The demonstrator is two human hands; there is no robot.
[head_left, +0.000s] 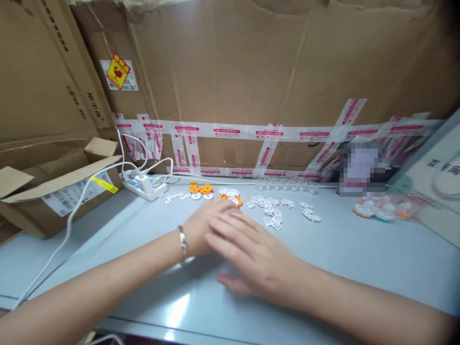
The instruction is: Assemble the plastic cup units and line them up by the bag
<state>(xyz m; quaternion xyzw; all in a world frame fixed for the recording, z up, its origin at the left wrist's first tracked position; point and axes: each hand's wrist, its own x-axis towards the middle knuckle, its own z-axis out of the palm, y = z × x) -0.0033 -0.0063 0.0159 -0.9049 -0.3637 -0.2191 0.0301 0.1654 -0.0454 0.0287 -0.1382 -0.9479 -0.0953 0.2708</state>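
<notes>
Over the middle of the table, my left hand (205,224) lies partly beneath my right hand (257,254), a bracelet (182,242) on its wrist. The fingers of my right hand are stretched out across the back of the left, thumb apart, and nothing shows in them. Most of the left fingers are covered, so their pose is unclear. Just beyond the hands are white round parts (229,192) and orange round parts (201,188). To their right lie several flat white openwork pieces (269,210). Small white pieces (176,196) are scattered to the left.
Clear round parts (285,185) stand in a row at the back. Clear-domed items with coloured bases (384,211) sit at right, by a blurred-out object (361,167). A power strip (147,187) with white cables and an open cardboard box (61,191) are left. Large cardboard (223,72) walls the back.
</notes>
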